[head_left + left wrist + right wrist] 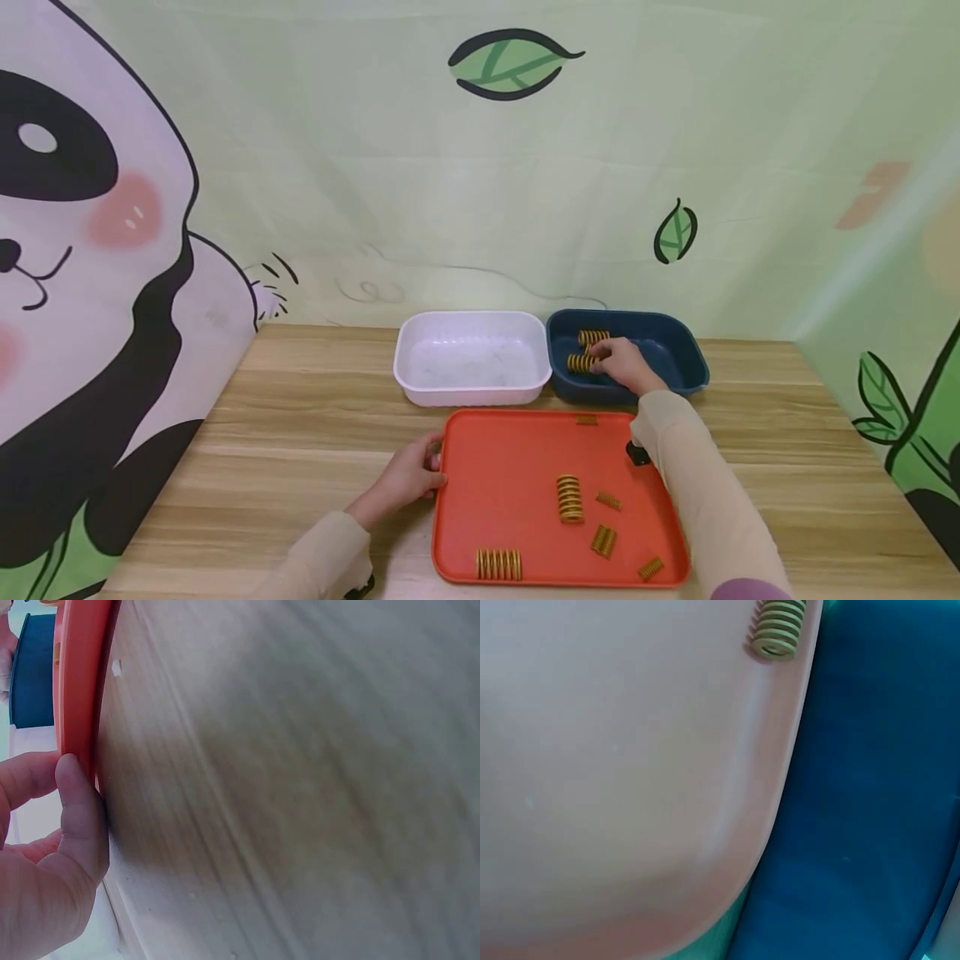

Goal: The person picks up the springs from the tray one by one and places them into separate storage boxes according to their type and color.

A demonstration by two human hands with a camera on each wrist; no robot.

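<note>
My left hand (408,477) is at the left side of the red tray (502,467); its thumb and finger pinch the rim, seen close in the left wrist view. My right hand (624,363) reaches into the dark blue bin (678,354), its fingertips at the right end of a gold coil spring (581,363) that they appear to pinch. Behind it in the bin lies another spring (594,337). On the tray are two large springs, one near the middle (569,499) and one at the front edge (498,564), plus several small ones (603,540).
A white bin (472,358) stands left of the blue bin, touching it. Both are behind the tray on a wooden table (322,400), before a printed cloth backdrop (360,167). A small spring (587,420) lies by the tray's far rim.
</note>
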